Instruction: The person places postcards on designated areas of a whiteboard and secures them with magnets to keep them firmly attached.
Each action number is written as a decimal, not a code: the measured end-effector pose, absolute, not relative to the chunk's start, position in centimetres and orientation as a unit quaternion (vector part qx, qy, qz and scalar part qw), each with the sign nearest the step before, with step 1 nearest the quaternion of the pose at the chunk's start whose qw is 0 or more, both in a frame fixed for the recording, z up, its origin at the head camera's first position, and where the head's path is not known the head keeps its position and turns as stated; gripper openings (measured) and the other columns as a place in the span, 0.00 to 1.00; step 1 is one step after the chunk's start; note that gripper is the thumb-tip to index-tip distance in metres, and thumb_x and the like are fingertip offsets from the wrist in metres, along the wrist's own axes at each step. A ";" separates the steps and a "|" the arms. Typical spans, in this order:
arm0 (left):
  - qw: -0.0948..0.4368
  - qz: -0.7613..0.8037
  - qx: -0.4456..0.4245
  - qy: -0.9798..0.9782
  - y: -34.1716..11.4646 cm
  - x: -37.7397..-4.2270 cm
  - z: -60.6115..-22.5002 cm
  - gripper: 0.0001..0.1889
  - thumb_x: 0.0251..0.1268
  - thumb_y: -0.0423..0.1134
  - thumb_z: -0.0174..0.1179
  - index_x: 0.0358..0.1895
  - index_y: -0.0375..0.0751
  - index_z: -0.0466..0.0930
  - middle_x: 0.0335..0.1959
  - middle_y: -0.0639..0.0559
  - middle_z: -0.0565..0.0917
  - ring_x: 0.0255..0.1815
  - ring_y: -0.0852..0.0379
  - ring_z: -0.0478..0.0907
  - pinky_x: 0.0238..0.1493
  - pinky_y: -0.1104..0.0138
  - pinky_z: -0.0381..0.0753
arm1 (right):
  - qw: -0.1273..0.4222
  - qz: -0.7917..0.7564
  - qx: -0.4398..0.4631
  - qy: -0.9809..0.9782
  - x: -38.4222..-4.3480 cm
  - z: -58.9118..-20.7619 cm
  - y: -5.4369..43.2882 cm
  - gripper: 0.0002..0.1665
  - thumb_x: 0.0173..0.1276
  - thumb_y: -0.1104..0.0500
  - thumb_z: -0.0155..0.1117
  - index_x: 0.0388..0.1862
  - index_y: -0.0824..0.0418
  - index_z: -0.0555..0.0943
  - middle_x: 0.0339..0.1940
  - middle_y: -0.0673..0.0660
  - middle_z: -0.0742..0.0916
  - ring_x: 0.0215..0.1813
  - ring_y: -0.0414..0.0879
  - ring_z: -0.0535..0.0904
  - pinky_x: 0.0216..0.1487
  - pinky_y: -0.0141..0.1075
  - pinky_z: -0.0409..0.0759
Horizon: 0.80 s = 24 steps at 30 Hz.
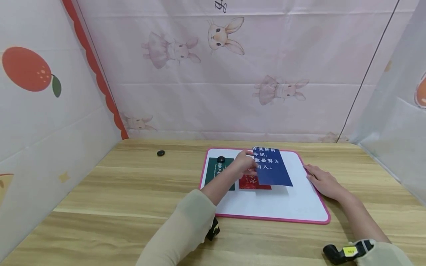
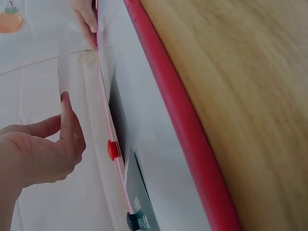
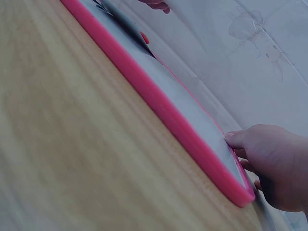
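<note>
In the head view, my left hand pinches the left edge of a blue card with white Chinese writing. The card is raised over a white magnetic board with a pink frame. Thumb on top, my right hand grips the board's right edge. A dark green card lies on the left of the board under a black round magnet. Beside it is a red card, partly hidden by my left hand and the blue card. The left wrist view shows a red magnet on it.
Another black magnet lies on the wooden table, left of the board. A rabbit-print cloth hangs behind the table, with printed sheets at both sides. Each sleeve has a black strapped device, such as the right one.
</note>
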<state>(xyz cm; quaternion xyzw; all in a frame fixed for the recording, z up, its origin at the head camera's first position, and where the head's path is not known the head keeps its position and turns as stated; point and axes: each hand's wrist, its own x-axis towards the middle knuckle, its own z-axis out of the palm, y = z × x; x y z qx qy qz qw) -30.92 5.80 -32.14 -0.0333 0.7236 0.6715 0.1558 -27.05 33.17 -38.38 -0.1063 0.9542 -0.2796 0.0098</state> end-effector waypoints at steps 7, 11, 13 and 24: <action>0.148 0.663 -0.051 0.732 6.8 -30.7 -32.2 0.22 0.57 0.20 0.54 0.56 0.38 0.68 0.33 0.43 0.77 0.34 0.48 0.79 0.30 0.64 0.81 | 0.007 -0.280 -0.110 0.954 -26.9 -38.3 33.2 0.32 0.74 0.55 0.43 0.68 0.74 0.52 0.66 0.78 0.56 0.66 0.73 0.45 0.59 0.66 0.41; 0.145 0.659 -0.059 0.736 7.3 -30.6 -32.3 0.21 0.58 0.21 0.55 0.55 0.39 0.69 0.32 0.44 0.77 0.34 0.49 0.79 0.29 0.64 0.81 | 0.002 -0.276 -0.114 0.954 -26.9 -38.4 33.2 0.32 0.74 0.55 0.43 0.68 0.75 0.53 0.65 0.78 0.57 0.65 0.73 0.46 0.59 0.66 0.42; 0.145 0.659 -0.061 0.736 7.5 -30.7 -32.5 0.21 0.58 0.21 0.55 0.54 0.39 0.69 0.33 0.44 0.76 0.34 0.49 0.79 0.30 0.64 0.81 | 0.000 -0.274 -0.115 0.955 -26.9 -38.4 33.2 0.32 0.74 0.55 0.43 0.67 0.75 0.53 0.65 0.78 0.57 0.65 0.73 0.46 0.59 0.66 0.42; 0.140 0.656 -0.076 0.738 8.0 -30.9 -32.5 0.21 0.58 0.21 0.54 0.55 0.38 0.69 0.34 0.43 0.76 0.34 0.48 0.79 0.31 0.63 0.81 | -0.008 -0.272 -0.121 0.955 -26.9 -38.3 33.1 0.31 0.74 0.56 0.44 0.67 0.76 0.55 0.64 0.79 0.58 0.65 0.74 0.47 0.59 0.65 0.42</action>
